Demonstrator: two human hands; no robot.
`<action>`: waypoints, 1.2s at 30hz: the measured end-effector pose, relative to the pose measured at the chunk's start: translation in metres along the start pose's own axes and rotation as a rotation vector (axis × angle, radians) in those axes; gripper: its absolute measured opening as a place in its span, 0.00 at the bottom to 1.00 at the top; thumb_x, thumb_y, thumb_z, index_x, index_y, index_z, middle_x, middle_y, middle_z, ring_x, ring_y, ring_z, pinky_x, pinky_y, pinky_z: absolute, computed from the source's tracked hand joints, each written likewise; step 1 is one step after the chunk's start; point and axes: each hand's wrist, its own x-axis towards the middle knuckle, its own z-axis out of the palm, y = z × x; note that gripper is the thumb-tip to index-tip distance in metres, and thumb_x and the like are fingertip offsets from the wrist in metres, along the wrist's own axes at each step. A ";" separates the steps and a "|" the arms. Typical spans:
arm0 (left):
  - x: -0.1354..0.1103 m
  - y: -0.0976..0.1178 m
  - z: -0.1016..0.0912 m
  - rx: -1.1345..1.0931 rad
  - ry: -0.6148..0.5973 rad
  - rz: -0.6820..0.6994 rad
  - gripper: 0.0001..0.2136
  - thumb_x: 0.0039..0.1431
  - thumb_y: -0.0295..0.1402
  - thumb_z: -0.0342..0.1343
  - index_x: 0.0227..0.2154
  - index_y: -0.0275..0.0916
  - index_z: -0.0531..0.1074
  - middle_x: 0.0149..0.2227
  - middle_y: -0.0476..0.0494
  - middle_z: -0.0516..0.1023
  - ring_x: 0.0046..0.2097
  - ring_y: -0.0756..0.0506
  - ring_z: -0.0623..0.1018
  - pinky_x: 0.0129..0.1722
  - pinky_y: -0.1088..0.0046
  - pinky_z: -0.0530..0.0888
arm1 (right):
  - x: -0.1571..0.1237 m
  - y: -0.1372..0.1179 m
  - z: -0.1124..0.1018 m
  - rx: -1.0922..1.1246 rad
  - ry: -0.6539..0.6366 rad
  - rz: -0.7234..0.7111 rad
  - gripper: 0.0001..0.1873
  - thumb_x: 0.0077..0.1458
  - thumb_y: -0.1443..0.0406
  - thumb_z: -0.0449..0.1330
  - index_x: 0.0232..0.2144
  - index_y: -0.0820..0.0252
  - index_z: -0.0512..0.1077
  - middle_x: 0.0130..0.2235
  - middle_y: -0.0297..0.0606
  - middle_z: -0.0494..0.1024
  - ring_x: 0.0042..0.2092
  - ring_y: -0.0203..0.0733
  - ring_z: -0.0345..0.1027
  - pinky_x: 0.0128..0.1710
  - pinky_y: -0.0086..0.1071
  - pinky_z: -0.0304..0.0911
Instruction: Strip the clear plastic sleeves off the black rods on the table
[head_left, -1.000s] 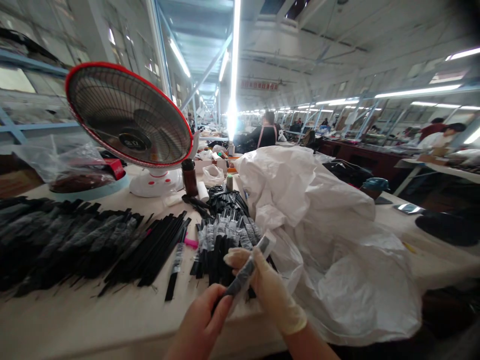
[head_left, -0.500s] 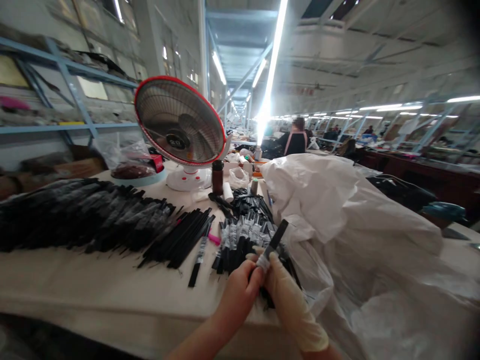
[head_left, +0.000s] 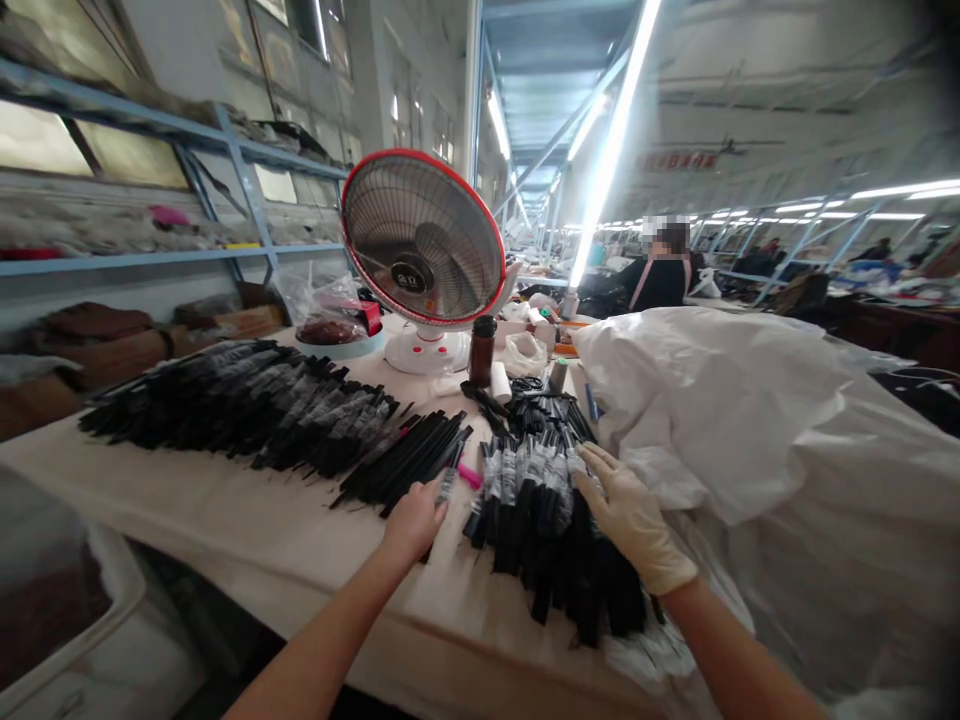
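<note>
My bare left hand (head_left: 415, 522) is closed on a black strip with a clear plastic wrap (head_left: 448, 484) round it, low over the table. Beside it fans out a sheaf of black strips (head_left: 409, 455). My right hand (head_left: 634, 515), in a pale thin glove, has its fingers stretched out against the right edge of a pile of wrapped black strips (head_left: 536, 500). Nothing shows gripped in it, though its fingertips partly overlap the pile. A small pink object (head_left: 470, 476) lies between the sheaf and the pile.
A long heap of wrapped black strips (head_left: 247, 405) covers the table's left. Behind stand a red-rimmed fan heater (head_left: 424, 240), a brown bottle (head_left: 482, 352) and a white roll (head_left: 501, 382). White sheeting (head_left: 720, 410) bulges at right. A co-worker (head_left: 664, 270) is farther off.
The hands have parted. The wrapped strip they held together is no longer between them. My left hand moved left onto the strip lying by the sheaf; my right opened over the pile. The view shifted left.
</note>
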 end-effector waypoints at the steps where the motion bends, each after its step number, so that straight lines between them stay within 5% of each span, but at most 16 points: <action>1: 0.003 -0.008 0.007 0.015 -0.012 -0.027 0.18 0.57 0.33 0.53 0.51 0.35 0.67 0.42 0.35 0.74 0.42 0.40 0.77 0.41 0.66 0.71 | 0.009 0.001 0.001 -0.006 -0.007 -0.033 0.28 0.60 0.52 0.47 0.52 0.66 0.69 0.54 0.51 0.71 0.56 0.50 0.63 0.56 0.44 0.59; 6: 0.019 -0.008 0.030 -0.019 0.014 -0.023 0.21 0.61 0.30 0.51 0.57 0.35 0.60 0.44 0.37 0.74 0.40 0.42 0.78 0.41 0.61 0.73 | 0.030 0.005 0.019 -0.074 -0.158 -0.205 0.25 0.57 0.51 0.52 0.50 0.58 0.72 0.54 0.48 0.71 0.56 0.53 0.62 0.55 0.48 0.59; 10: 0.037 0.015 0.042 -0.070 0.047 0.038 0.18 0.64 0.34 0.49 0.55 0.39 0.61 0.49 0.40 0.72 0.45 0.44 0.75 0.45 0.60 0.73 | 0.005 0.012 0.043 -0.144 -0.226 -0.247 0.26 0.56 0.50 0.53 0.52 0.54 0.70 0.56 0.46 0.69 0.58 0.56 0.58 0.54 0.51 0.59; 15: 0.052 0.036 0.056 -0.028 -0.030 0.070 0.14 0.62 0.36 0.52 0.48 0.36 0.68 0.43 0.43 0.75 0.40 0.45 0.77 0.40 0.62 0.76 | -0.017 0.017 0.056 -0.203 -0.180 -0.251 0.26 0.56 0.50 0.52 0.53 0.54 0.69 0.57 0.44 0.69 0.59 0.59 0.57 0.53 0.51 0.60; 23: 0.075 -0.018 0.016 0.179 0.057 -0.016 0.15 0.61 0.37 0.54 0.48 0.37 0.68 0.50 0.40 0.71 0.49 0.41 0.73 0.47 0.55 0.72 | -0.017 0.021 0.061 -0.216 -0.132 -0.269 0.25 0.56 0.50 0.53 0.51 0.53 0.70 0.56 0.43 0.70 0.58 0.58 0.59 0.52 0.50 0.60; 29: 0.087 -0.029 0.020 0.194 0.099 -0.153 0.15 0.60 0.35 0.54 0.49 0.36 0.68 0.51 0.40 0.71 0.49 0.41 0.73 0.47 0.56 0.72 | -0.015 0.018 0.060 -0.213 -0.116 -0.264 0.27 0.56 0.51 0.52 0.54 0.57 0.67 0.56 0.44 0.69 0.58 0.56 0.59 0.53 0.48 0.59; 36: 0.089 -0.045 0.003 -0.046 0.185 -0.218 0.13 0.60 0.36 0.55 0.45 0.35 0.70 0.45 0.42 0.74 0.43 0.45 0.76 0.42 0.61 0.75 | -0.015 -0.009 0.017 -0.210 0.053 -0.258 0.36 0.56 0.52 0.52 0.62 0.60 0.51 0.60 0.47 0.63 0.60 0.53 0.56 0.57 0.50 0.53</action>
